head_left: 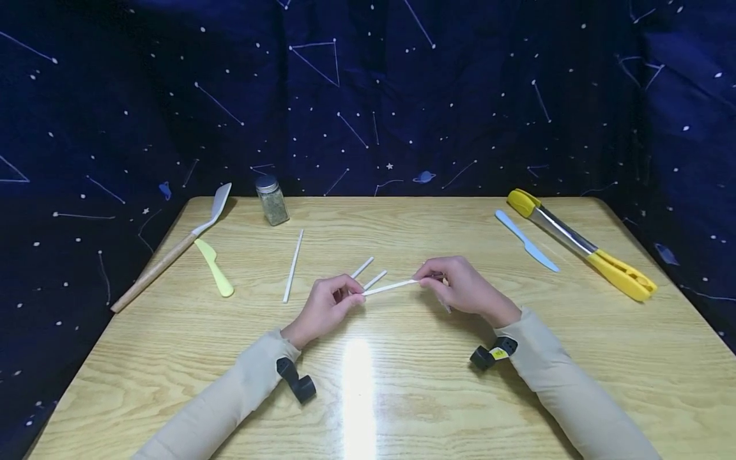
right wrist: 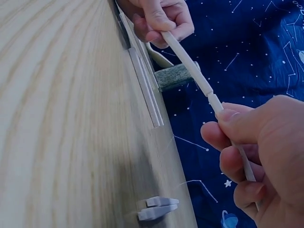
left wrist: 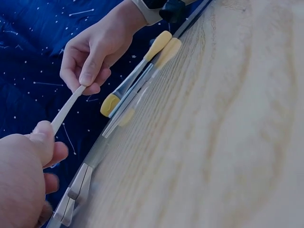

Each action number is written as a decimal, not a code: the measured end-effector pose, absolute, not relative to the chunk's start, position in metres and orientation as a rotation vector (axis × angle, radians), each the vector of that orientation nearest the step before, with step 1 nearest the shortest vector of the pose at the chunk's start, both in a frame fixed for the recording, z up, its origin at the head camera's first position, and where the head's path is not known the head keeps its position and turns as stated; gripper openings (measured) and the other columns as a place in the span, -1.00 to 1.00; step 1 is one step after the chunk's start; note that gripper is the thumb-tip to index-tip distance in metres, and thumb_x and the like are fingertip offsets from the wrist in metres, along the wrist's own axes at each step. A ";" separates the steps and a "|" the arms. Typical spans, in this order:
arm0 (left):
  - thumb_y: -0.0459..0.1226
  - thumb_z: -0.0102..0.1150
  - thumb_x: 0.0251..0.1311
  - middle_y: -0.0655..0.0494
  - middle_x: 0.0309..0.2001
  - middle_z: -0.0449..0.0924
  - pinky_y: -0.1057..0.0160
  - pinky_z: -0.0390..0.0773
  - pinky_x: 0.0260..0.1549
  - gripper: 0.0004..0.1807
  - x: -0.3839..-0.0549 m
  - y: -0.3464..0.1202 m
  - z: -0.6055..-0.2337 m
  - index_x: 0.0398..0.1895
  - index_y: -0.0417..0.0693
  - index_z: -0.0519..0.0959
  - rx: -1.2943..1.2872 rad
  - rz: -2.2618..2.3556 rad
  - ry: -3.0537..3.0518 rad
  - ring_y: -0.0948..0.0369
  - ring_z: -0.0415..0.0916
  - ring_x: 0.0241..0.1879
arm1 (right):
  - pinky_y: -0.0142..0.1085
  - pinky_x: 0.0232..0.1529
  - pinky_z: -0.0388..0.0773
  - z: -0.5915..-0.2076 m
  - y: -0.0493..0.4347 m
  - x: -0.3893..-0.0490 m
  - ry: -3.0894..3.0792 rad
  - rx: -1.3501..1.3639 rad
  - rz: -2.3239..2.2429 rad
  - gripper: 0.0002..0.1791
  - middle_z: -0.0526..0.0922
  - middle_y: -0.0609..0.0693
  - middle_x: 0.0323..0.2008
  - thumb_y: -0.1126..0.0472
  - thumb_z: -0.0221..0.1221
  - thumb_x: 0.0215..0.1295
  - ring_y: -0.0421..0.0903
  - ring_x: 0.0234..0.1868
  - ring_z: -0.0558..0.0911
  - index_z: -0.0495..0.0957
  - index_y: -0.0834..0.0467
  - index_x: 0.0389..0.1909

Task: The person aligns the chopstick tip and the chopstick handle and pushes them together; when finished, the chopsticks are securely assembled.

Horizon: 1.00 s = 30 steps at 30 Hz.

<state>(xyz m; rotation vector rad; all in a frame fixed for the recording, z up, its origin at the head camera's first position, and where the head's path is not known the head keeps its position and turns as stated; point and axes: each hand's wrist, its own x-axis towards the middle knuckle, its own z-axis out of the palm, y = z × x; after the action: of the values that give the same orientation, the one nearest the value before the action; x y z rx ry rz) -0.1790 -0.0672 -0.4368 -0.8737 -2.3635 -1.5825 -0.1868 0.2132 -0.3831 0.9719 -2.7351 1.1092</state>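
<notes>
A slim white stick [head_left: 391, 287] spans the gap between my two hands, raised above the table. My left hand [head_left: 329, 304] pinches one end between thumb and fingers. Near the other end, my right hand [head_left: 464, 289] grips it, with the tail of the stick running under the curled fingers in the right wrist view. A small step, like a joint, shows in the stick [right wrist: 190, 61] just ahead of the right thumb. Two short white sticks [head_left: 375, 279] lie on the table behind the left fingertips. Below the right hand lies a small pale piece [right wrist: 157, 209], partly hidden in the head view.
Left of the hands are another white stick [head_left: 293, 266], a yellow plastic knife [head_left: 215, 268], a wooden-handled spatula [head_left: 163, 265] and a spice jar [head_left: 273, 202]. To the right lie a blue plastic knife [head_left: 526, 241] and yellow tongs [head_left: 581, 246]. A starry cloth [head_left: 368, 96] hangs behind.
</notes>
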 end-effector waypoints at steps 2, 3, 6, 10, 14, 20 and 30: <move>-0.40 0.36 0.05 0.07 -0.62 0.52 0.42 0.28 -0.66 -0.94 -0.178 -0.067 -0.436 -0.41 -0.16 0.65 -0.872 -1.608 -2.382 0.37 0.25 -0.66 | -0.44 -0.56 0.37 -0.384 0.215 -0.187 -2.729 0.974 1.114 -0.91 0.64 0.05 -0.50 0.40 0.22 0.23 -0.31 -0.59 0.38 0.67 0.20 -0.29; -0.40 0.36 0.04 0.06 -0.61 0.52 0.42 0.28 -0.65 -0.94 -0.178 -0.067 -0.436 -0.42 -0.17 0.65 -0.872 -1.617 -2.391 0.37 0.26 -0.65 | -0.44 -0.55 0.38 -0.384 0.215 -0.187 -2.725 0.980 1.110 -0.90 0.64 0.04 -0.50 0.40 0.22 0.23 -0.31 -0.57 0.39 0.67 0.21 -0.29; -0.40 0.37 0.03 0.03 -0.62 0.53 0.42 0.27 -0.64 -0.95 -0.177 -0.067 -0.436 -0.43 -0.18 0.66 -0.874 -1.637 -2.395 0.34 0.26 -0.65 | -0.45 -0.53 0.38 -0.385 0.216 -0.187 -2.720 0.993 1.106 -0.90 0.64 0.03 -0.50 0.41 0.23 0.22 -0.30 -0.55 0.39 0.68 0.21 -0.30; -0.44 0.36 0.02 -0.06 -0.62 0.55 0.42 0.23 -0.65 -0.96 -0.177 -0.067 -0.436 -0.46 -0.22 0.67 -0.873 -1.670 -2.373 0.32 0.23 -0.66 | -0.45 -0.52 0.38 -0.384 0.215 -0.186 -2.732 1.016 1.092 -0.90 0.64 0.01 -0.50 0.41 0.23 0.22 -0.29 -0.53 0.39 0.68 0.20 -0.31; -0.50 0.34 0.01 -0.13 -0.59 0.59 0.41 0.21 -0.65 -0.96 -0.175 -0.067 -0.435 -0.48 -0.28 0.66 -0.876 -1.702 -2.349 0.32 0.21 -0.66 | -0.43 -0.54 0.37 -0.381 0.213 -0.184 -2.748 1.016 1.096 -0.90 0.64 0.02 -0.49 0.39 0.23 0.23 -0.28 -0.54 0.39 0.68 0.19 -0.29; -0.50 0.33 0.02 -0.10 -0.55 0.61 0.42 0.25 -0.63 -0.96 -0.176 -0.068 -0.432 -0.46 -0.28 0.65 -0.904 -1.685 -2.398 0.31 0.25 -0.64 | -0.43 -0.52 0.41 -0.379 0.213 -0.184 -2.751 1.024 1.090 -0.90 0.66 0.04 -0.46 0.40 0.23 0.22 -0.28 -0.53 0.43 0.68 0.19 -0.30; -0.41 0.25 0.17 -0.14 -0.35 0.71 0.40 0.53 -0.46 -0.86 -0.182 -0.075 -0.423 -0.22 -0.31 0.66 -1.275 -1.882 -2.556 0.28 0.56 -0.47 | -0.36 -0.41 0.50 -0.381 0.207 -0.181 -2.646 1.259 0.984 -0.88 0.72 0.01 -0.38 0.43 0.24 0.19 -0.31 -0.47 0.47 0.68 0.17 -0.32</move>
<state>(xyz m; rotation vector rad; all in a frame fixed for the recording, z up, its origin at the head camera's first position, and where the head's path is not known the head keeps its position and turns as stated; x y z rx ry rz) -0.1816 -0.0746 -0.4231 -1.2750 -2.5558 -1.8821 -0.1806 0.2067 -0.3807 1.2592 -2.6460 0.9839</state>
